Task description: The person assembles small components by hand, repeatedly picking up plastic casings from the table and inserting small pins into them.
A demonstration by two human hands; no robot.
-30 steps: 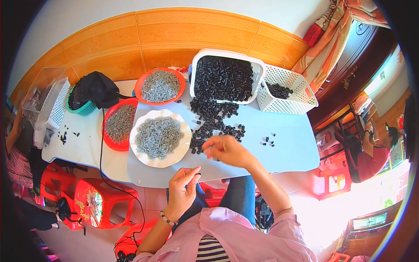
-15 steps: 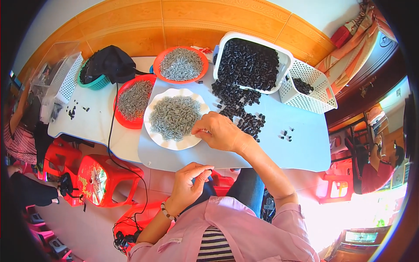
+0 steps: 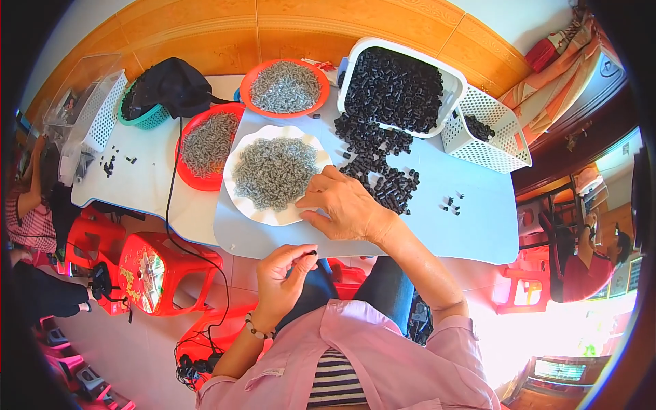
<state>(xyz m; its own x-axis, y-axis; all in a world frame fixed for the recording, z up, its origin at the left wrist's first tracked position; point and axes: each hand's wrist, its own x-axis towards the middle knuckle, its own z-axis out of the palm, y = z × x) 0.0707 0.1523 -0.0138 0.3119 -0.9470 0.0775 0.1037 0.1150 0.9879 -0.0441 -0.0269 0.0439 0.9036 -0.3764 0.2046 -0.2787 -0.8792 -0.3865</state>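
Note:
My left hand (image 3: 281,277) is over my lap, just off the table's front edge. Its thumb and index finger pinch a small black plastic piece (image 3: 313,252). My right hand (image 3: 345,208) reaches over the right rim of a white scalloped plate (image 3: 263,217). Its fingers are curled, with a gap between thumb and index tip, and I see nothing held there. Small silvery metal pieces, like little springs, are heaped (image 3: 273,171) on the plate. Right of it, loose black cylindrical pieces (image 3: 389,188) spill across the table from a full white tub (image 3: 459,96).
Red bowls (image 3: 319,102) of metal pieces stand behind and left of the plate. A white perforated basket (image 3: 488,160) is at the right. A black cap (image 3: 171,85) lies on a green basket (image 3: 154,119). A black cable (image 3: 171,205) hangs off the table beside red stools (image 3: 181,273). Other people sit at both sides.
My left hand has shifted slightly left and up with the black piece. The right hand's thumb has parted from its fingers at the plate rim. The view has tilted a little.

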